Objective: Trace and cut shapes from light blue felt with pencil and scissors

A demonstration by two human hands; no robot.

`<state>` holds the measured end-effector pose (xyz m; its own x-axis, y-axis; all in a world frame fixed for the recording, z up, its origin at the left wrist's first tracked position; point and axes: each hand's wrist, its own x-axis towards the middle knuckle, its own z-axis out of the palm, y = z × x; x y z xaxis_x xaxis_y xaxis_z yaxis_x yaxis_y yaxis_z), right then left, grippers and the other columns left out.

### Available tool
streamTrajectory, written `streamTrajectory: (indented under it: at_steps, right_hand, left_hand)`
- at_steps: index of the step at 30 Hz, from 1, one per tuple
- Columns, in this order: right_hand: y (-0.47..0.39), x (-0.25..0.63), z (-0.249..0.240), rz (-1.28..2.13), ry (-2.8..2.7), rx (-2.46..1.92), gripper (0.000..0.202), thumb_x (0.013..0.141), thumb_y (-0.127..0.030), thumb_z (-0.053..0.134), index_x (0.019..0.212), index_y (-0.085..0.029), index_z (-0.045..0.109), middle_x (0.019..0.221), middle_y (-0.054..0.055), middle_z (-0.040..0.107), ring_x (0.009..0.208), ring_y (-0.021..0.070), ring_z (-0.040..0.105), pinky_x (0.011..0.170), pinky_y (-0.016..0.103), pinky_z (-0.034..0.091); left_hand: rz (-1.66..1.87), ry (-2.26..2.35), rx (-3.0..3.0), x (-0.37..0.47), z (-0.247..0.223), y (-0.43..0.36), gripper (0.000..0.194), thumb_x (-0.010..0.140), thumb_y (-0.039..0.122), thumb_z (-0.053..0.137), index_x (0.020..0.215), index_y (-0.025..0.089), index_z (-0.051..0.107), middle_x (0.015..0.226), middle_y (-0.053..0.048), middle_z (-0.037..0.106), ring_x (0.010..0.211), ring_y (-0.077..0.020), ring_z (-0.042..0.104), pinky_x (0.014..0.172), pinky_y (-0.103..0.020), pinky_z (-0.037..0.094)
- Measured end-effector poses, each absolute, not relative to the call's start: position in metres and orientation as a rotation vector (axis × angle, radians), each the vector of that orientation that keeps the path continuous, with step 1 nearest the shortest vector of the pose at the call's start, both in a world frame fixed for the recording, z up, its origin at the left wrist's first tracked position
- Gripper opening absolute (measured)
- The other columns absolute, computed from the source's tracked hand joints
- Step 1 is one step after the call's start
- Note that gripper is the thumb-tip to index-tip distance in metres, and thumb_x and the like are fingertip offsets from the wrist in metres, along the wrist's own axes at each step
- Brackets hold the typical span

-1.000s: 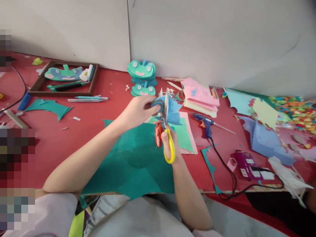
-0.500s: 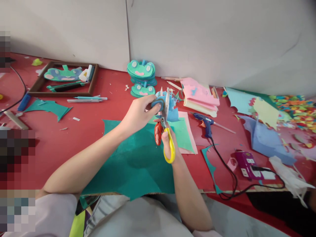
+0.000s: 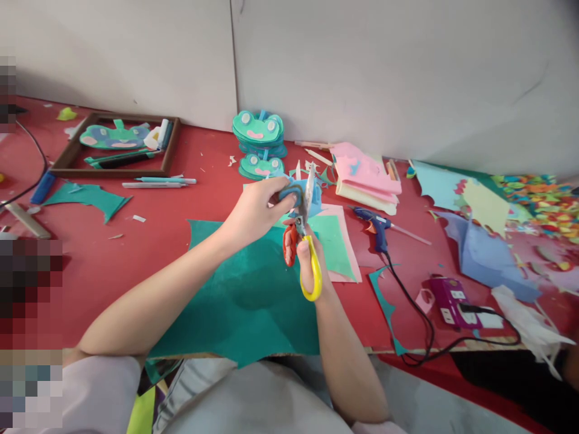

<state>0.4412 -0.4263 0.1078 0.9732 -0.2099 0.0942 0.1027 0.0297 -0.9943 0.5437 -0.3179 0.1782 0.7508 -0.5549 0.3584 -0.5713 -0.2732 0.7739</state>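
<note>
Pinching a curled blue piece [image 3: 286, 193] between thumb and fingers of the left hand [image 3: 257, 206], over the far edge of a dark green sheet [image 3: 253, 289]. Gripping scissors [image 3: 299, 225] by red and yellow handles in the right hand [image 3: 307, 266], with parted blades at the blue piece, left of a glue gun [image 3: 379, 226] on the worktop [image 3: 158, 247].

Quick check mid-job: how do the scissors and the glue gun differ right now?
The scissors are held up in the right hand; the glue gun lies on the red table. The scissors show red, yellow and bare metal, while the glue gun is mostly dark blue. Both are handheld tools.
</note>
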Motion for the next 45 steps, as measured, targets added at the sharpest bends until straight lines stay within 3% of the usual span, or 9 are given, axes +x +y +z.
streamTrajectory:
  at_steps: [6, 15, 28, 38, 45]
  right_hand:
    - [-0.427, 0.441, 0.107, -0.227, 0.087, -1.527, 0.057, 0.078, -0.071, 0.047, 0.110, -0.024, 0.053, 0.074, -0.003, 0.044, 0.047, 0.0069, 0.038, 0.041, 0.024, 0.034]
    - [-0.426, 0.438, 0.111, -0.231, 0.070, -1.607, 0.052, 0.081, -0.067, 0.047, 0.107, -0.022, 0.052, 0.074, -0.002, 0.042, 0.054, 0.0079, 0.036, 0.047, 0.024, 0.032]
    - [-0.426, 0.439, 0.107, -0.246, 0.102, -1.578, 0.055, 0.078, -0.071, 0.047, 0.105, -0.023, 0.054, 0.072, -0.003, 0.042, 0.047, 0.0065, 0.034, 0.042, 0.023, 0.032]
    - [-0.426, 0.441, 0.106, -0.265, 0.074, -1.565, 0.056, 0.078, -0.071, 0.047, 0.107, -0.024, 0.052, 0.072, -0.003, 0.042, 0.048, 0.0073, 0.034, 0.041, 0.024, 0.031]
    - [-0.429, 0.442, 0.108, -0.263, 0.041, -1.620, 0.055, 0.078, -0.075, 0.041, 0.100, -0.025, 0.050, 0.075, -0.001, 0.044, 0.055, 0.0104, 0.038, 0.048, 0.026, 0.034]
  left_hand:
    - [-0.001, -0.840, 1.938, 0.545, 0.179, -0.318, 0.023, 0.079, 0.017, 0.048, 0.061, 0.018, 0.035, 0.056, 0.006, 0.032, 0.052, -0.0075, 0.031, 0.050, -0.022, 0.027]
    - [-0.119, -0.896, 2.002, 0.555, 0.184, -0.308, 0.019, 0.080, 0.024, 0.048, 0.063, 0.017, 0.046, 0.055, 0.004, 0.043, 0.053, -0.0087, 0.039, 0.050, -0.023, 0.028]
    - [-0.160, -0.756, 1.868, 0.551, 0.177, -0.315, 0.015, 0.080, 0.024, 0.048, 0.068, 0.017, 0.053, 0.063, 0.002, 0.055, 0.060, -0.0109, 0.051, 0.056, -0.023, 0.038]
    - [-0.055, -0.681, 1.751, 0.543, 0.166, -0.324, 0.015, 0.083, 0.025, 0.048, 0.070, 0.018, 0.046, 0.062, 0.003, 0.050, 0.060, -0.0105, 0.051, 0.055, -0.022, 0.039]
    - [-0.051, -0.796, 1.888, 0.545, 0.176, -0.320, 0.014, 0.081, 0.021, 0.049, 0.067, 0.018, 0.046, 0.059, 0.005, 0.040, 0.055, -0.0086, 0.039, 0.053, -0.021, 0.035]
